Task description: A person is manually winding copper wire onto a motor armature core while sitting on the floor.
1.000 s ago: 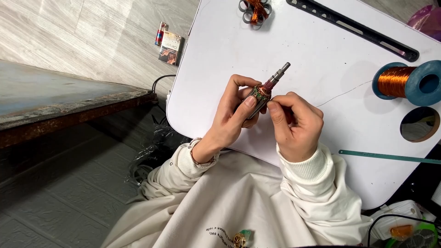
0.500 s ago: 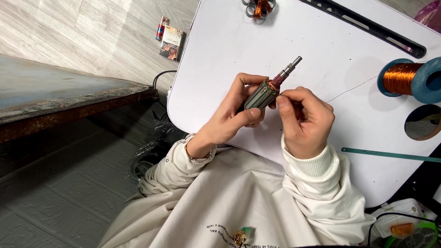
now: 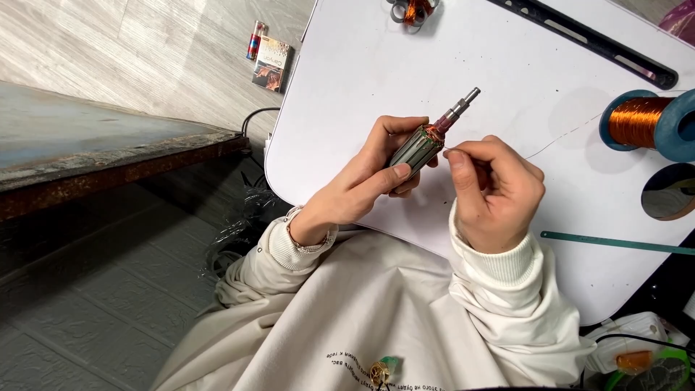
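Gripping a small motor armature [image 3: 420,147] above the white counter [image 3: 507,65], the left hand [image 3: 362,190] wraps thumb and fingers around the grey slotted core, with the metal shaft pointing toward 1 o'clock. Copper windings show at the core's upper end, just below the shaft. The right hand [image 3: 496,194], at 3 o'clock of the armature and just beside it, is clenched with thumb and forefinger pinched on a fine copper wire [image 3: 557,141]; the strand runs from the pinch toward 2 o'clock across the counter to a blue spool of copper wire [image 3: 644,123] near the right edge. Both wrists wear cream ribbed cuffs.

At 4 o'clock of the right hand a thin green strip [image 3: 615,242] lies flat on the counter. A long black bar [image 3: 586,40] lies along the far edge, at 1 o'clock of the armature. Scissors with a small copper coil [image 3: 413,11] sit at 12 o'clock, at the top margin. Off the counter, at 10 o'clock, a small printed packet [image 3: 270,64] and a lighter [image 3: 253,40] lie on the pale floor.
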